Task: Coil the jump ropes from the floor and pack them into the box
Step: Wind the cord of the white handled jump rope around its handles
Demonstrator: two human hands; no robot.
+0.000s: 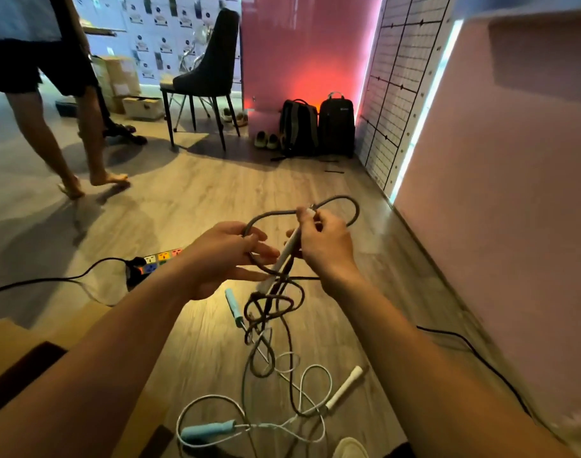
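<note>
Jump rope (357, 208), dark, loops above the wood floor (200, 200) between our hands, right hand (325, 246) pinching its white handle (284, 256), left hand (226, 256) gripping a loop, a pale rope (213, 396) with a blue handle (206, 430) tangled below, wall posters (163, 44) too blurred to read.

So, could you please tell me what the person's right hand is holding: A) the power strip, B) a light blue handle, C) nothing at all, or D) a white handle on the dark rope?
D: the right hand pinches the white handle of the dark jump rope, while the light blue handle lies on the floor.
</note>
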